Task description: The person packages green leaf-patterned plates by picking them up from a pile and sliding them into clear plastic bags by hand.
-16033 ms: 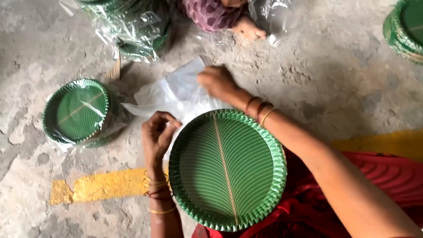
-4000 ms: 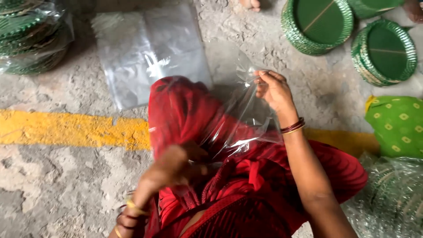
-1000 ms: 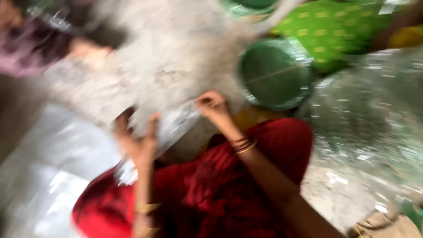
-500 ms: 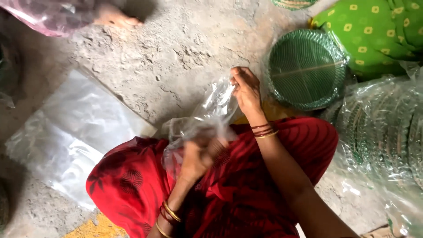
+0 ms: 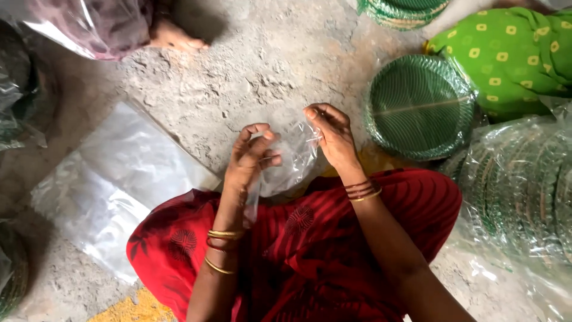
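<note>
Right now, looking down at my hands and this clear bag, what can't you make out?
- Bag mouth: open or shut, too see-through to tell between left hand and right hand.
- Bag's lower end: hidden behind the left wrist.
- Wrapped plates: count blurred by plastic, cut by the right edge.
- Person top left: cut by the edge.
</note>
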